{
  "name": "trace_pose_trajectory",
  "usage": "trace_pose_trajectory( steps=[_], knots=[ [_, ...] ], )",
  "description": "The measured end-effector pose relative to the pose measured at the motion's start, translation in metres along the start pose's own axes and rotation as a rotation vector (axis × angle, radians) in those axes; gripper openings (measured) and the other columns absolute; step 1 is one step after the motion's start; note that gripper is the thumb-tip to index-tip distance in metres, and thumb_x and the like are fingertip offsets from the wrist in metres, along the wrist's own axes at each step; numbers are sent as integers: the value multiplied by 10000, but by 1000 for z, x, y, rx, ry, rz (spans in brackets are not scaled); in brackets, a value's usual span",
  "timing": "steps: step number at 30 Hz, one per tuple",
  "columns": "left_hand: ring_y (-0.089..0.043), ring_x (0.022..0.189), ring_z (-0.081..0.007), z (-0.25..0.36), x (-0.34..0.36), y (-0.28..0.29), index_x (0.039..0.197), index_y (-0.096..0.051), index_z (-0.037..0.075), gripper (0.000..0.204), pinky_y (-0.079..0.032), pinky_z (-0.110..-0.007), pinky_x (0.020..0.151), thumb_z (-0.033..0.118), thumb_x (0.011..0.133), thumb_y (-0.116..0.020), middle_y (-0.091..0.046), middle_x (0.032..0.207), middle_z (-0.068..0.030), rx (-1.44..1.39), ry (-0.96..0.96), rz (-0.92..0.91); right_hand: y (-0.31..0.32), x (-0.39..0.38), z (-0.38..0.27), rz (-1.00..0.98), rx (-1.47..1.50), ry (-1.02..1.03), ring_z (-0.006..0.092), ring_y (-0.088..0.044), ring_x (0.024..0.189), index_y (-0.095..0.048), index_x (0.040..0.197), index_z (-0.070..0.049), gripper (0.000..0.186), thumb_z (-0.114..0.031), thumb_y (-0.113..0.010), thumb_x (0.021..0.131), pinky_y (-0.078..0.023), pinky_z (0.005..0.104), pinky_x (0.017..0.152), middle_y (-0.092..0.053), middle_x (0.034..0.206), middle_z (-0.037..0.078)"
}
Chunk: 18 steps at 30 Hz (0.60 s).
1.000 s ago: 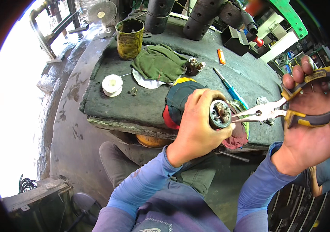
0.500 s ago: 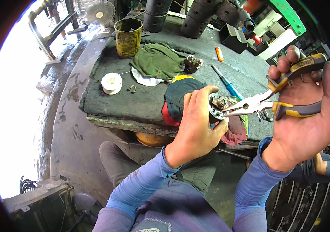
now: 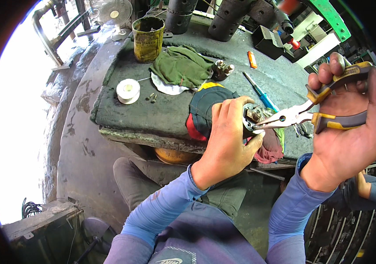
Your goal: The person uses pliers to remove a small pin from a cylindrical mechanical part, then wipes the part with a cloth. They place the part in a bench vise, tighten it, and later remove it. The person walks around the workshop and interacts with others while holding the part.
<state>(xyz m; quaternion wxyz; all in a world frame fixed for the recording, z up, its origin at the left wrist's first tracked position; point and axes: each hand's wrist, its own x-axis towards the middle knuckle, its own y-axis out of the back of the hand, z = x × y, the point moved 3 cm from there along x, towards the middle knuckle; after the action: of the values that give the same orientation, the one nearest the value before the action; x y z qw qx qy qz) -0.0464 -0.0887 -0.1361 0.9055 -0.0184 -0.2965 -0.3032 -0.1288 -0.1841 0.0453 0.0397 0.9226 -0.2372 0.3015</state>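
My left hand (image 3: 230, 136) is closed round a round metal part (image 3: 249, 118) with small holes in its face and a brass-coloured fitting at its centre. My right hand (image 3: 346, 119) holds long-nose pliers (image 3: 290, 115) with yellow and grey handles, which are spread apart in my fingers. The pliers' tips meet the lower edge of the part's face; whether they grip anything there is too small to tell. Behind my left hand lies a dark cap (image 3: 208, 108) with yellow and red panels. A reddish cloth (image 3: 269, 147) lies below the pliers.
On the stone-like bench (image 3: 152, 119) are a wire spool (image 3: 128, 91), small brass pieces (image 3: 152, 97), a green cloth (image 3: 181, 66), a yellow can (image 3: 147, 42), a blue-handled screwdriver (image 3: 265, 97) and an orange cutter (image 3: 252, 60). Dark cylinders (image 3: 227, 22) stand behind. Another person's arm (image 3: 364, 187) shows at right.
The pliers' jaws have come closer together at the part's face. My left hand and the part have shifted slightly right in the picture.
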Motion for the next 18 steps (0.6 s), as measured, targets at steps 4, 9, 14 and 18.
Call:
trace_pose_trajectory(
  steps=[4, 9, 14, 18],
  knots=[
    [-516, 1106, -365, 0, 1, 0, 1347, -527, 3, 646, -426, -450, 1007, 64, 784, -839, -602, 1180, -168, 4, 17, -6, 0, 4, 2, 46, -40, 10, 355, -569, 1005, -616, 1106, 29, 364, -314, -497, 1083, -474, 494, 890, -632, 1097, 273],
    [-517, 1105, -363, 0, 0, -1, 1345, -529, 1, 653, -427, -449, 1009, 66, 779, -848, -600, 1187, -166, 7, 26, -1, -3, 1, -1, 62, -66, 37, 359, -592, 995, -627, 1096, 28, 366, -319, -512, 1084, -488, 499, 883, -654, 1106, 281],
    [-508, 1121, -367, 1, -1, -2, 1343, -532, 3, 652, -425, -449, 1011, 66, 777, -850, -596, 1194, -168, 17, 18, 3, -1, 1, -2, 42, -39, 23, 358, -607, 1002, -628, 1110, 37, 375, -318, -510, 1085, -496, 503, 893, -661, 1128, 290],
    [-500, 1132, -370, 2, -1, -3, 1342, -533, 4, 655, -423, -449, 1014, 66, 773, -851, -589, 1210, -169, 19, 11, 23, 1, 0, -2, 16, -26, 23, 355, -606, 1004, -625, 1132, 41, 384, -319, -497, 1089, -496, 504, 896, -661, 1126, 291]
  ],
)
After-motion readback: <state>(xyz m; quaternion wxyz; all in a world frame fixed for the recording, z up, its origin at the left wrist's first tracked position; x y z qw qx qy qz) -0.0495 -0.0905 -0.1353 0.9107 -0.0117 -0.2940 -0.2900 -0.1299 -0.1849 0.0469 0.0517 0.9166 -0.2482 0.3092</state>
